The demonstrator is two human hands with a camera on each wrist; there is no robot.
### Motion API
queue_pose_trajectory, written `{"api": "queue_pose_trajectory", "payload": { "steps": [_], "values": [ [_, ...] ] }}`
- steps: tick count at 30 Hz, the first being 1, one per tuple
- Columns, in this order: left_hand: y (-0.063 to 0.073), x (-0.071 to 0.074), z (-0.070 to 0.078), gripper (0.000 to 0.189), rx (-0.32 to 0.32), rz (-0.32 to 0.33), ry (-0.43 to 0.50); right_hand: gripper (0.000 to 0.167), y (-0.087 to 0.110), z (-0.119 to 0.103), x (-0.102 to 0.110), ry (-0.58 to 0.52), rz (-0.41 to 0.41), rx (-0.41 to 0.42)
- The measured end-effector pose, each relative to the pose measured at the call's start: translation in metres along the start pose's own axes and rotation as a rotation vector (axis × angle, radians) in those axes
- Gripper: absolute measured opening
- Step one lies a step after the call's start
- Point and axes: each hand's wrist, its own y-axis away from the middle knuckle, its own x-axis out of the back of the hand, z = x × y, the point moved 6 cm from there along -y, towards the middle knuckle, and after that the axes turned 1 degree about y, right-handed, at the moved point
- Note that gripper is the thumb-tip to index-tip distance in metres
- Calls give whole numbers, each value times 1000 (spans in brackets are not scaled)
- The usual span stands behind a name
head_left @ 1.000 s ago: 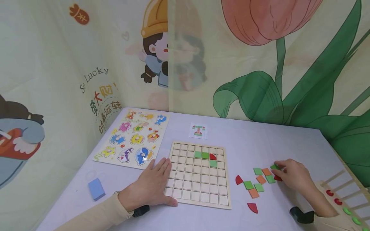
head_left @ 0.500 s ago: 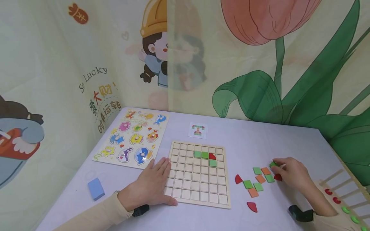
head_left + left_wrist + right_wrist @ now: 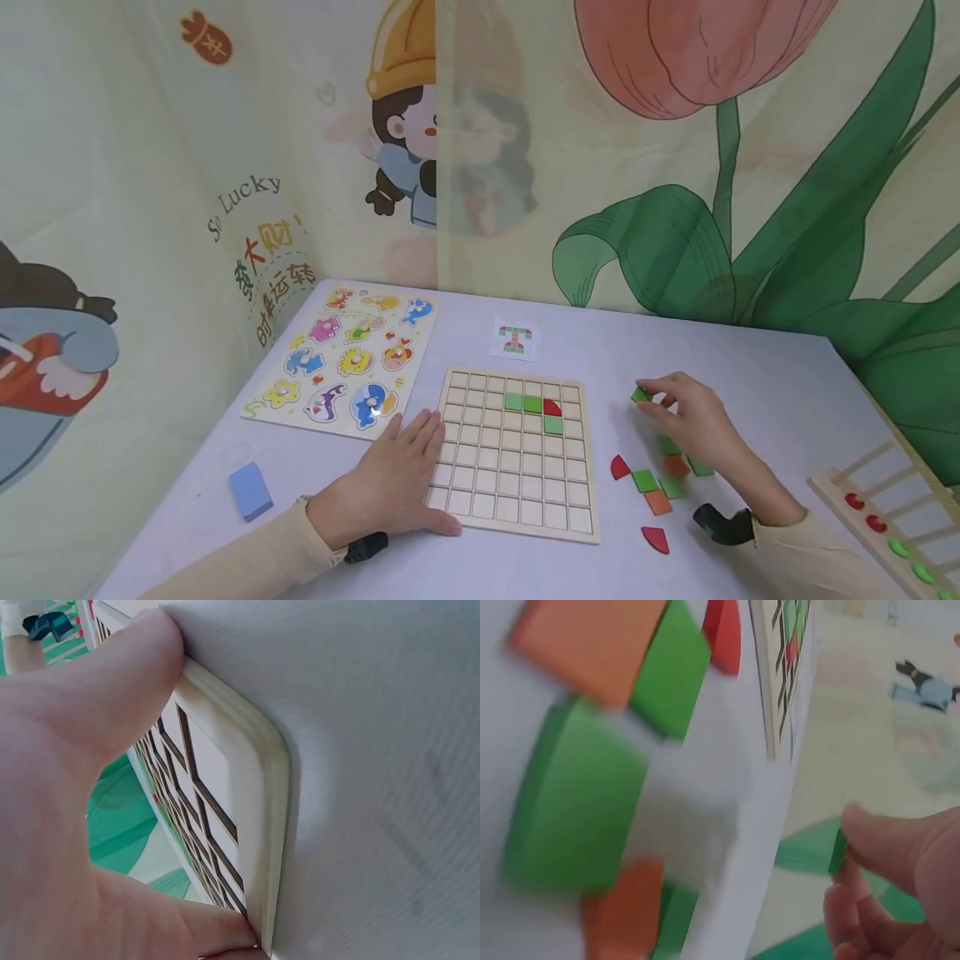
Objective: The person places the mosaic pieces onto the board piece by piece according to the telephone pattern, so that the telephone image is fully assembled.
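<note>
My right hand pinches a green square tile between thumb and fingertips, above the table to the right of the wooden grid board. In the right wrist view the held tile shows edge-on. My left hand lies with straight fingers along the board's left edge, the thumb at its near-left corner; the left wrist view shows thumb and finger against the board's rim. On the board are two green squares in a row, a red quarter-round piece beside them, and a green square below that.
Loose green, orange and red pieces lie right of the board. Behind it is a small pattern card. A sea-animal puzzle and a blue block stand left. A pegged wooden rack sits at the right edge.
My right hand has lifted the green tile from the far right of the loose pieces and carried it left, toward the board. The left hand has stayed in place.
</note>
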Motion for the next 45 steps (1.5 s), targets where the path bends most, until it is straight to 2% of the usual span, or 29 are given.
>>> {"api": "queue_pose_trajectory", "payload": {
  "steps": [3, 7, 12, 21, 27, 38, 45],
  "values": [
    [0, -1, 0, 122, -1, -1, -2, 38, -11, -20, -13, -46, -11, 108],
    [0, -1, 0, 122, 0, 0, 0, 37, -24, -42, -33, -126, -74, 234],
    [-1, -1, 0, 122, -1, -2, 6, 36, -39, -71, -53, -178, -156, 296],
    [-1, -1, 1, 122, -1, -3, 2, 34, -58, -110, -90, -90, -274, 377],
    [-1, -2, 2, 122, -7, -2, -3, 30, -64, -125, -103, -9, -256, 469],
    [-1, -2, 0, 123, -6, -4, -15, 28, -70, -141, -113, 62, -269, 471],
    [0, -1, -1, 123, -2, -6, -9, 28, -71, -144, -117, 63, -280, 436]
  ]
}}
